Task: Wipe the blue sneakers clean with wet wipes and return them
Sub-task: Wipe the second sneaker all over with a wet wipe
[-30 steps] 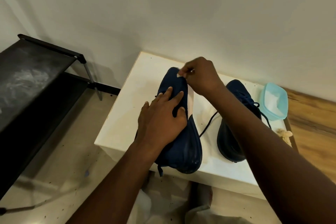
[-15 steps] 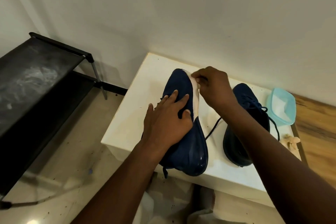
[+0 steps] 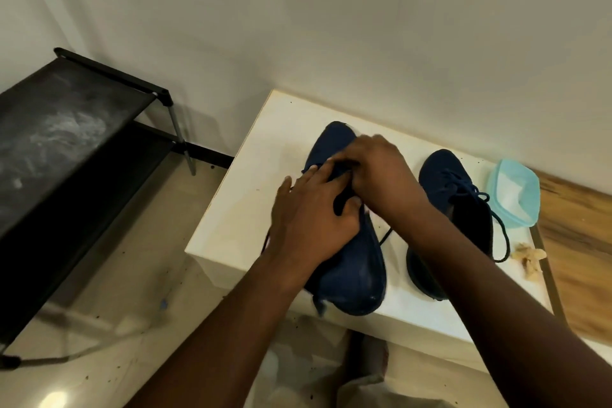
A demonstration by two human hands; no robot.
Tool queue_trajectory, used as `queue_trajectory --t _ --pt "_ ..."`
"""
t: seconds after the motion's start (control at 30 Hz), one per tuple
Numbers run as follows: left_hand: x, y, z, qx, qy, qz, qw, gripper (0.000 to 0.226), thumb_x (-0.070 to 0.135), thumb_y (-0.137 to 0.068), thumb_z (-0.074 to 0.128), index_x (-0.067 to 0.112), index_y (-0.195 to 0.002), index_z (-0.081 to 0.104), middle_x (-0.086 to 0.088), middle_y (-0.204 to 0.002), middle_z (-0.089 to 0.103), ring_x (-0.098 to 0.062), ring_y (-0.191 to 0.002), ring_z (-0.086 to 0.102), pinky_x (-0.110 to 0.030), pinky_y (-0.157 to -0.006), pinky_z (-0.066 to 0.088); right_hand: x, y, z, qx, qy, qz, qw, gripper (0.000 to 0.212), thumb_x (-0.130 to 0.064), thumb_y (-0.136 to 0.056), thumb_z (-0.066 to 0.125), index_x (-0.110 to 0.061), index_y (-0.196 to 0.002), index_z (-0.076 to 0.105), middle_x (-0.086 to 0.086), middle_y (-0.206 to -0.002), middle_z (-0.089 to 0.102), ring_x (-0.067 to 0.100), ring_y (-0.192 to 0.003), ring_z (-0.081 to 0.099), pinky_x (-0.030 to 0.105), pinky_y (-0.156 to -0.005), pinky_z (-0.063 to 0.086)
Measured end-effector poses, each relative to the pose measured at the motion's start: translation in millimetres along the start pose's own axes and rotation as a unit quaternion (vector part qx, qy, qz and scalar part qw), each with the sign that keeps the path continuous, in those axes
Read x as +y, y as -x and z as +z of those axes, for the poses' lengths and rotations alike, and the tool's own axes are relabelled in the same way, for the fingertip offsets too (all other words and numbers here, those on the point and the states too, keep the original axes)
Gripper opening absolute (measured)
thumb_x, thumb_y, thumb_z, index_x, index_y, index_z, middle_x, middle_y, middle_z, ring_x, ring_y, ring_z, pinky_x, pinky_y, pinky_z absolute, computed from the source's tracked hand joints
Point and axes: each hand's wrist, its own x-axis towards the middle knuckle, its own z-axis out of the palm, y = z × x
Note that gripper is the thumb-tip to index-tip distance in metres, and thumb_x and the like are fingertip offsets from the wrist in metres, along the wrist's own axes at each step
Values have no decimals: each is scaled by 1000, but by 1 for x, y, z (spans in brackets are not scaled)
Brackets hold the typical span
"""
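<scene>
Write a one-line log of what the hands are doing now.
step: cleaning tilted sneaker | left hand: presses it steady | right hand: curled at its edge | other sneaker: untouched on table

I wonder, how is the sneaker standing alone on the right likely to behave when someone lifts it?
The right sneaker looks soft-knit, so its upper probably flexes under a grip. Its untied lace trails loose on the white table and would likely dangle or drag. It stands flat on its sole, so a nudge should probably slide rather than tip it.
</scene>
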Motion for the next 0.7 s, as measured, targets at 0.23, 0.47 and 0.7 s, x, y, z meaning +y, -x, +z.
queue_trajectory --t 0.23,0.47,0.7 --pt "4 9 0 63 174 1 983 48 37 -92 68 28 -137 59 9 -147 52 -10 -135 45 -31 -111 42 33 24 2 -20 -137 252 958 41 2 -87 60 -11 -125 66 8 -124 65 22 -107 62 27 -94 47" --pt "-3 12 -5 -43 178 -20 983 72 20 -78 68 27 -147 48 5 -146 50 -15 -131 50 -36 -109 46 24 73 -11 28 -402 324 856 42 2 -79 77 -13 -118 70 1 -103 73 14 -93 72 25 -79 59" --pt "-9 10 -13 35 197 -51 978 46 6 -87 61 28 -127 67 12 -122 69 -4 -109 64 -31 -98 55 8 80 -11 90 -635 384 665 20 -3 -93 61 6 -111 65 20 -105 73 35 -99 71 32 -73 59"
